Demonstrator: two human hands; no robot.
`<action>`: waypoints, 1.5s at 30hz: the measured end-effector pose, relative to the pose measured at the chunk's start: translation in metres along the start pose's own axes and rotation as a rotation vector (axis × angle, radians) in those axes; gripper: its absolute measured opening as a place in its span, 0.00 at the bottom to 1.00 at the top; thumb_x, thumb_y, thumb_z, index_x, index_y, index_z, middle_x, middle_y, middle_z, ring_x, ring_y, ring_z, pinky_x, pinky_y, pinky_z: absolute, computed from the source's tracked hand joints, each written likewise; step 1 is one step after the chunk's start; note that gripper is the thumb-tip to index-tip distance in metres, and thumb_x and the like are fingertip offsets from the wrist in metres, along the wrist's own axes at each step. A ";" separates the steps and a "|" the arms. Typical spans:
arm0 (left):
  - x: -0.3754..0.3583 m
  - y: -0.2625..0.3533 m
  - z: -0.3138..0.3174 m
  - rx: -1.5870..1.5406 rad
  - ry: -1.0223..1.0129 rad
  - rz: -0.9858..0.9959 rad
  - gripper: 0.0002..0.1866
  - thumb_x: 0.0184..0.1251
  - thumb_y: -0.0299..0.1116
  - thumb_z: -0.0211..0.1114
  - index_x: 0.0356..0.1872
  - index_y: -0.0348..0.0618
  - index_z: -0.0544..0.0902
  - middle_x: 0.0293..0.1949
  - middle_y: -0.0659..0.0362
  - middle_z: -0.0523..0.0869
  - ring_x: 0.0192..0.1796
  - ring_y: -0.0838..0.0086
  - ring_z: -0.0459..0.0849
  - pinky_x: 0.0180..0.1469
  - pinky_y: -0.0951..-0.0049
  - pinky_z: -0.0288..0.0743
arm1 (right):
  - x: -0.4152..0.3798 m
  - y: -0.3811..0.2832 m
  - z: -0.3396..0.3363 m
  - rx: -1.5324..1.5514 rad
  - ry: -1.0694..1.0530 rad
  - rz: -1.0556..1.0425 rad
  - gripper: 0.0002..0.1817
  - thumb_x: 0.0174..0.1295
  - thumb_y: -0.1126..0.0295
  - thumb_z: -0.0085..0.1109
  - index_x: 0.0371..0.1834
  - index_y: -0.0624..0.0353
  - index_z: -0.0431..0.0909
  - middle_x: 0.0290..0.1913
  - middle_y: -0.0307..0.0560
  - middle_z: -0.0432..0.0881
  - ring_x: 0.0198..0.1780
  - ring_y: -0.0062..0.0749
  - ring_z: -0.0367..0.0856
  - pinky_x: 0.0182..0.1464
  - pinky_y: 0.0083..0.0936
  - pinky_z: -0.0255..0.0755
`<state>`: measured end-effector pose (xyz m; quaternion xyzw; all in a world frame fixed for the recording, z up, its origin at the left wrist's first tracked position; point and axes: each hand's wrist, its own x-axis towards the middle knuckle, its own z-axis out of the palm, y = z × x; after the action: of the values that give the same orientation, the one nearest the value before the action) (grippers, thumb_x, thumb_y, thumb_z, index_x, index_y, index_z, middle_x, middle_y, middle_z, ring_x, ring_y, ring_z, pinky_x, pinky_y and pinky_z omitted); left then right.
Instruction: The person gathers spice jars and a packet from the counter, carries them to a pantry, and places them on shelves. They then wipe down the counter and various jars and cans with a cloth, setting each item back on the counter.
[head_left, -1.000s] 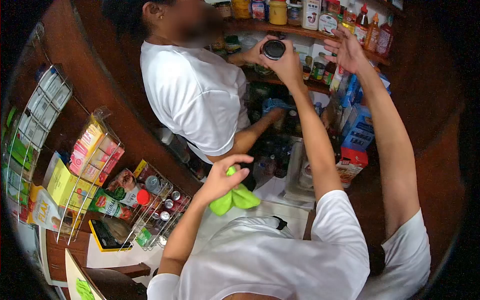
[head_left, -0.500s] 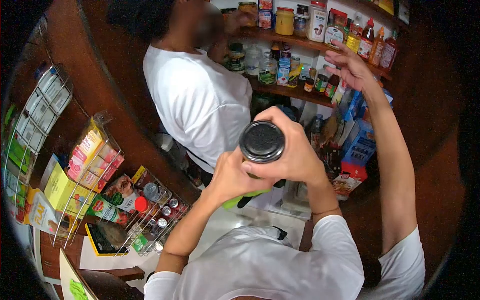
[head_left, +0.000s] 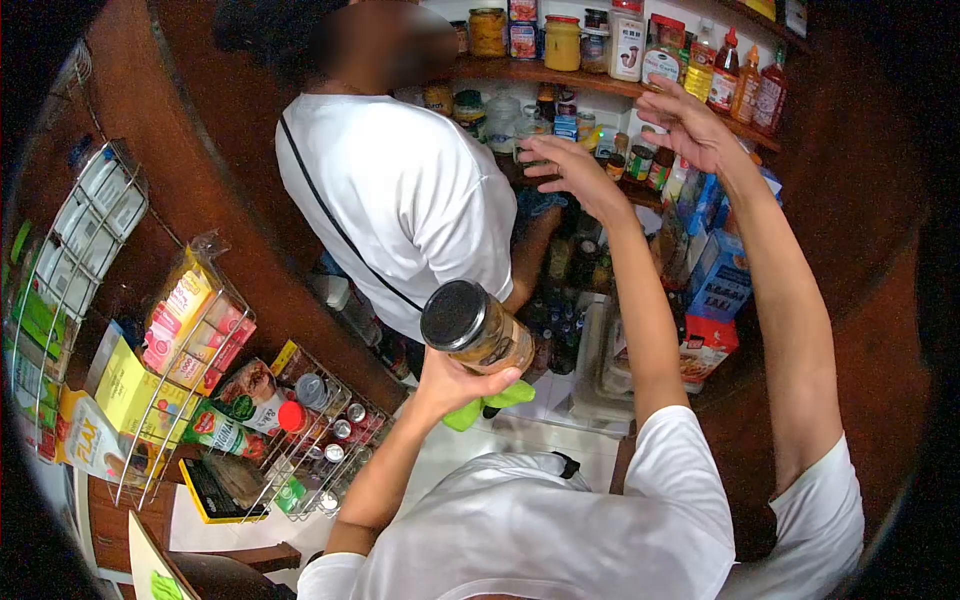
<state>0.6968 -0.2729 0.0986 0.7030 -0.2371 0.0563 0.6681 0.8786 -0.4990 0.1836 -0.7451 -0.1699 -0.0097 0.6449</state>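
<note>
My left hand (head_left: 458, 388) is wrapped round a glass jar (head_left: 500, 345) with a black lid, tilted towards the right. A bright green cloth (head_left: 490, 404) shows just below the jar, against that hand. My right hand (head_left: 578, 178) is raised with its fingers spread and holds nothing. It is in front of the lower shelf (head_left: 640, 192), near the small jars and bottles there. To its right, a co-worker's hand (head_left: 690, 125) reaches towards the shelves, fingers apart.
Another person in a white shirt (head_left: 400, 190) stands at the left, facing the shelves. Wire racks (head_left: 150, 440) with packets and cans hang at the left. Sauce bottles (head_left: 745, 85) line the upper shelf. Boxes (head_left: 718, 275) and a clear plastic container (head_left: 600, 360) are lower right.
My right hand has let go of the jar and moved up towards the shelves. The jar, now in my left hand alone, is lower and tilted. The person at left has lowered an arm.
</note>
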 end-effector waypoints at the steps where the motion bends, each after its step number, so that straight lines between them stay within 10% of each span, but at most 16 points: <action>1: -0.002 -0.001 -0.001 0.007 0.007 0.006 0.29 0.38 0.33 0.79 0.44 0.36 0.76 0.39 0.58 0.82 0.42 0.75 0.81 0.50 0.72 0.74 | 0.003 0.003 0.000 -0.005 0.004 0.043 0.28 0.65 0.48 0.47 0.59 0.58 0.69 0.53 0.46 0.77 0.52 0.32 0.75 0.52 0.30 0.69; 12: -0.019 -0.008 -0.008 -0.052 0.041 0.003 0.28 0.40 0.36 0.79 0.44 0.37 0.78 0.39 0.58 0.82 0.42 0.74 0.81 0.49 0.71 0.74 | 0.023 0.025 0.010 -0.023 0.176 -0.080 0.40 0.56 0.46 0.60 0.66 0.56 0.57 0.59 0.48 0.70 0.60 0.37 0.68 0.54 0.36 0.66; 37: -0.031 -0.045 -0.010 -0.108 0.114 -0.117 0.31 0.43 0.35 0.78 0.49 0.36 0.74 0.43 0.58 0.80 0.47 0.74 0.78 0.53 0.70 0.72 | 0.090 0.009 0.034 -0.338 -0.267 0.127 0.31 0.59 0.51 0.57 0.62 0.55 0.65 0.54 0.45 0.75 0.46 0.27 0.77 0.44 0.26 0.71; 45: -0.048 -0.013 0.002 -0.114 -0.044 -0.387 0.40 0.43 0.38 0.77 0.57 0.38 0.66 0.51 0.56 0.74 0.54 0.71 0.74 0.58 0.67 0.68 | 0.209 0.025 0.039 -0.553 -0.013 -0.428 0.25 0.53 0.60 0.64 0.49 0.64 0.73 0.40 0.47 0.79 0.43 0.32 0.77 0.44 0.26 0.70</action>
<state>0.6593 -0.2624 0.0671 0.6975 -0.1150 -0.1021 0.6999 1.0739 -0.4137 0.2018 -0.8392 -0.3172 -0.1853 0.4009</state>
